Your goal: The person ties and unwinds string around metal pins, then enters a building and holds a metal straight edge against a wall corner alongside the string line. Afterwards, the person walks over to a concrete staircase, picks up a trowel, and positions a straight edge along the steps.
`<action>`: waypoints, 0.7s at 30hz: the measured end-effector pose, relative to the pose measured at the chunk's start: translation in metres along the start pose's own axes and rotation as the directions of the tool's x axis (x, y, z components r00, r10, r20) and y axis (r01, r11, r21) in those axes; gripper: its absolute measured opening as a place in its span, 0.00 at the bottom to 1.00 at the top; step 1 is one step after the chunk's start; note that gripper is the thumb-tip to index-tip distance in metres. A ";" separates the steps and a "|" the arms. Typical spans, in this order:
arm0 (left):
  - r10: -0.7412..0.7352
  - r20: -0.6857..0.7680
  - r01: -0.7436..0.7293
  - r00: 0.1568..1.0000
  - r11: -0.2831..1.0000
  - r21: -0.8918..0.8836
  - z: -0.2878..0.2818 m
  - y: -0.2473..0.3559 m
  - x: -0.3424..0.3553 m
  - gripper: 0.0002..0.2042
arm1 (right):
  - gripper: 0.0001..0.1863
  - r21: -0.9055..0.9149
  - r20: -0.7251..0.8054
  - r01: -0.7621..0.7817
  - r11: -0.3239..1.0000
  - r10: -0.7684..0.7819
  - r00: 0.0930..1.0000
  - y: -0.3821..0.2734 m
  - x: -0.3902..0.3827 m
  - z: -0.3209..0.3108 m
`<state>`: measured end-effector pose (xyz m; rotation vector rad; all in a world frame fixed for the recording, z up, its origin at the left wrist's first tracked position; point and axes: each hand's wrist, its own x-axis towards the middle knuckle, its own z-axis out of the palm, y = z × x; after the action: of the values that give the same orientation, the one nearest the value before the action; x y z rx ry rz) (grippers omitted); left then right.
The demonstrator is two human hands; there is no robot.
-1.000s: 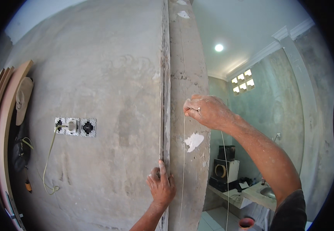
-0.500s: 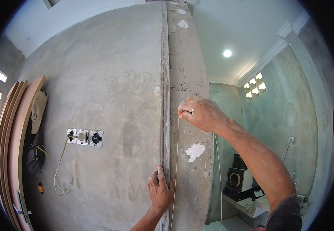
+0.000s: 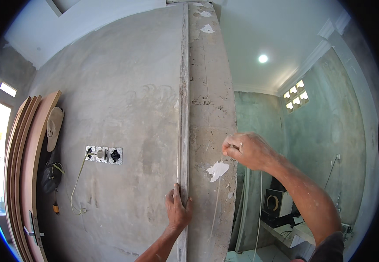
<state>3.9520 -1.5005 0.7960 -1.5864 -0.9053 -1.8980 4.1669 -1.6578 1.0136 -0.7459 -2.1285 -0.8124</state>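
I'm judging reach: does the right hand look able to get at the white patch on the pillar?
Likely yes: the white patch is just below the right hand, nothing solid seen between.

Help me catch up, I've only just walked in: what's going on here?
A person is working at the end of a grey wall. Their left hand rests against a long upright strip at the wall's edge, index finger pointing up. Their right hand is raised to the right, fingers pinched together, with thin pale string hanging below it. A white patch shows just below and left of that hand.
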 end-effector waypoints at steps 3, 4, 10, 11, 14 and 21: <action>-0.015 -0.007 0.014 1.000 0.990 -0.142 -0.013 -0.004 -0.001 0.33 | 0.11 0.054 0.072 -0.070 0.996 0.066 0.995 0.000 -0.022 -0.002; -0.009 -0.014 0.007 1.000 0.991 -0.132 -0.019 -0.004 0.000 0.33 | 0.12 0.047 0.100 -0.091 0.995 0.086 0.991 0.002 -0.031 -0.003; -0.060 0.116 0.087 0.991 0.968 -0.237 -0.054 -0.014 -0.016 0.25 | 0.10 0.142 0.213 -0.052 0.989 0.021 0.977 0.012 -0.079 0.011; -0.055 0.114 0.080 0.992 0.969 -0.233 -0.057 -0.013 -0.017 0.25 | 0.10 0.145 0.206 -0.048 0.988 0.017 0.978 0.014 -0.091 0.011; -0.153 0.216 0.217 0.964 0.924 -0.316 -0.069 -0.003 -0.021 0.22 | 0.09 0.113 0.251 -0.043 0.993 0.013 0.968 0.019 -0.122 0.014; -0.226 0.270 0.341 0.936 0.779 -0.526 -0.082 0.004 -0.031 0.24 | 0.09 0.081 0.306 0.033 0.996 -0.056 0.950 0.018 -0.152 0.018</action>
<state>3.9078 -1.5658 0.7580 -2.1062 -0.7192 -2.4242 4.2584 -1.6708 0.8901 -0.8315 -2.4472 -0.6689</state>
